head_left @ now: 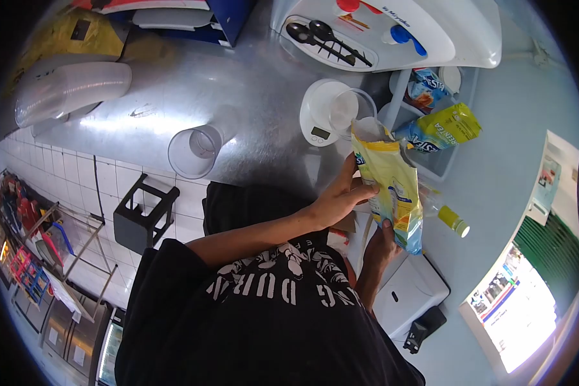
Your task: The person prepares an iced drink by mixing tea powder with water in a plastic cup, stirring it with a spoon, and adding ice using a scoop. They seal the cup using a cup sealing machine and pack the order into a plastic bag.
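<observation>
Both my hands hold a yellow and blue drink-powder pouch, torn open at its upper end. My left hand grips its left side, thumb across the front. Lower down, my right hand holds the pouch near its bottom, thumb on the front. The pouch's open end is beside a clear plastic cup at a white digital scale; whether they touch I cannot tell. Another clear cup stands near the counter's front edge. What is inside the pouch is hidden.
A bin holds a green tea pouch and other packets. Beside it is a bottle with a yellow-green cap. A white dispenser with black spoons stands behind the scale. Stacked clear lids or cups lie left; a black stool is below.
</observation>
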Demonstrator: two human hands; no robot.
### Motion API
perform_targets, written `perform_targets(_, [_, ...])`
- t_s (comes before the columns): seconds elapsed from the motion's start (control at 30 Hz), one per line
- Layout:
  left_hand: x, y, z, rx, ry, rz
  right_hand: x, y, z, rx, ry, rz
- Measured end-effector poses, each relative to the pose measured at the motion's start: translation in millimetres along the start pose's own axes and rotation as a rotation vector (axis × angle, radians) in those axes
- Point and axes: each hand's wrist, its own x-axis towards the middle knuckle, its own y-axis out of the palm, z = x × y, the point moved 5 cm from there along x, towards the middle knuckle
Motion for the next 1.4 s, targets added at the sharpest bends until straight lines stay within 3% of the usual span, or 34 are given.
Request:
perform_targets(0.1, [-1.0, -1.2, 2.5, 0.057, -0.065, 0.025, 1.1, 3.4, 1.3, 0.285, -0.062, 0.050])
perform_targets(0.37, [-1.7, 0.8, 7.0, 0.043, -0.070, -0.042, 1.2, -14.1, 16.7, 0.066, -0.112, -0.031])
perform_targets(1.1, [-4.3, 0.2, 9.2, 0.028, -0.089, -0.038, -3.3, -6.5, 24.4, 0.257, -0.053, 0.022])
perform_targets(1.2, [-2.6, 1.4, 9.1, -0.039, -0.119, -0.028, -6.7, -9.9, 31.7, 0.174, -0.069, -0.065])
perform_targets(1.4, [-4.5, 4.4, 8.2, -0.086, -0.099, -0.031, -3.7, -12.7, 35.2, 0.154, -0.079, -0.005])
